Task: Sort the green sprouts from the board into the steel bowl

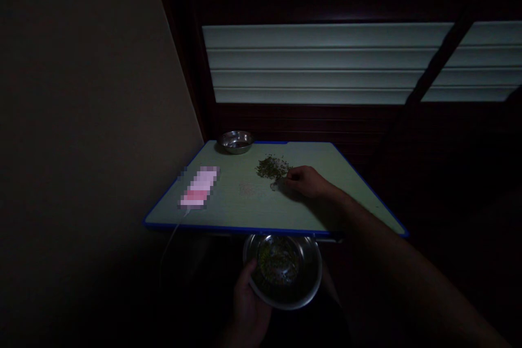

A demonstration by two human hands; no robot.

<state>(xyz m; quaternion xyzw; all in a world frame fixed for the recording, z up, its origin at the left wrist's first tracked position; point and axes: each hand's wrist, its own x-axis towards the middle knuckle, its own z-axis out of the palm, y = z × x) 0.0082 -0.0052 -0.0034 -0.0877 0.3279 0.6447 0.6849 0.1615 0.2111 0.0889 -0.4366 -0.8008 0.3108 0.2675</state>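
My left hand [250,304] grips the rim of a shiny metal bowl [314,288], thumb over the edge, just below the table's front edge. Small greenish bits line the bowl's inside. Over the table, my right hand [306,180] has its fingers bent and pinched together. Its fingertips are at the right edge of a loose pile of small dark green grains or beans [269,167]. Whether anything is between those fingers is too dark and small to tell. A small pale ring-like shape [274,186] shows just left of the fingertips.
The pale green table [228,215] has a blue rim. A second metal bowl [236,142] stands at its back left corner. A blurred-out phone [199,187] with a cable [173,236] lies on the left. A wall [101,92] rises at left, with dark slatted panels [326,62] behind.
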